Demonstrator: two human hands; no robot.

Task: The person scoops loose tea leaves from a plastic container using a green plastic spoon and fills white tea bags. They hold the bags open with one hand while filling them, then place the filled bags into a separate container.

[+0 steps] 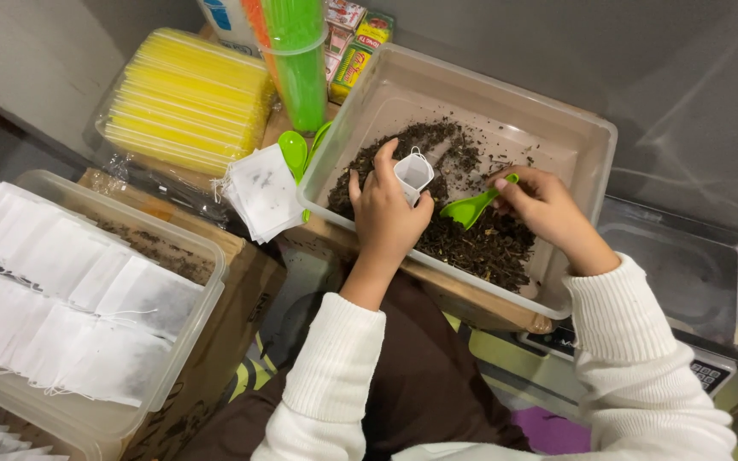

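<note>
Ribbed white knit sleeves (pixel 634 376) are filling the bottom of the view, lying over dark brown fabric. Beyond them, a large translucent plastic tub (pixel 591 137) with rounded corners is sitting on a cardboard box, holding a loose, crumbly heap of dark dried leaves (pixel 480 243). To the left, a second clear tub (pixel 202 248) is holding rows of flat, filled white paper sachets (pixel 70 290), their thin strings trailing. Behind it, a bundle of yellow straws in crinkled clear wrap (pixel 185 98) is lying beside a tall cup of green straws (pixel 301 72). A brushed-metal weighing scale (pixel 694 273) is sitting at the right. Between the tubs, a fanned stack of empty white sachets (pixel 262 192) is resting near spare green spoons (pixel 294 152). Over the leaves, the left hand (pixel 386 213) is curling its fingers around a small white paper sachet (pixel 413 173), propping its mouth open. Just beside it, the right hand (pixel 544 205) is pinching the handle of a glossy green plastic scoop (pixel 471 207) between thumb and fingertips, its bowl lying among the leaves.
</note>
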